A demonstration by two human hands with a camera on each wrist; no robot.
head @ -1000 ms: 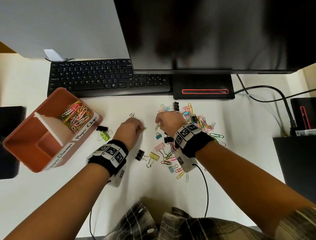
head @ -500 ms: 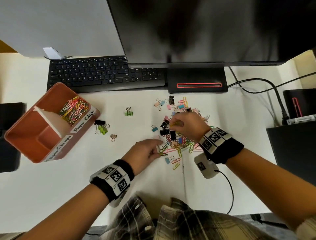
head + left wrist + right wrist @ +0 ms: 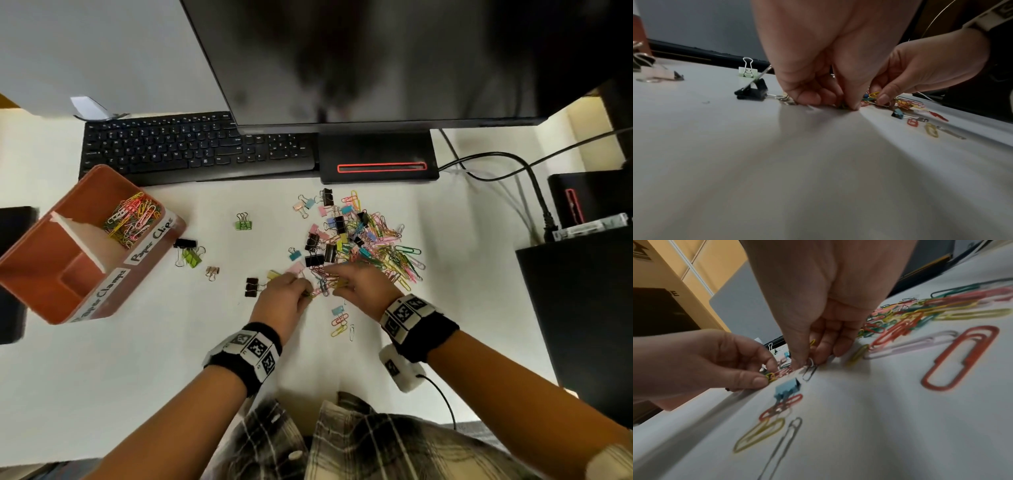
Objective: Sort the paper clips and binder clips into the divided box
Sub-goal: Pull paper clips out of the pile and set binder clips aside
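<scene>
Left hand (image 3: 279, 301): fingers curled, pinching a yellow paper clip (image 3: 770, 376) at the near edge of the clip pile (image 3: 363, 246), fingertips down on the table (image 3: 137, 359). Right hand (image 3: 359, 286): fingers curled, pinching a gray paper clip (image 3: 809, 371) just beside the left. Pile: mid-table, before the monitor stand (image 3: 378, 159). Divided box (image 3: 44, 301): left edge of table, paper clips (image 3: 133, 219) in far compartment, near compartment bare. Stray binder clips (image 3: 186, 251) between box and pile.

white desk (image 3: 102, 377) | grey partition (image 3: 102, 51) | wooden cabinet (image 3: 674, 272)
</scene>
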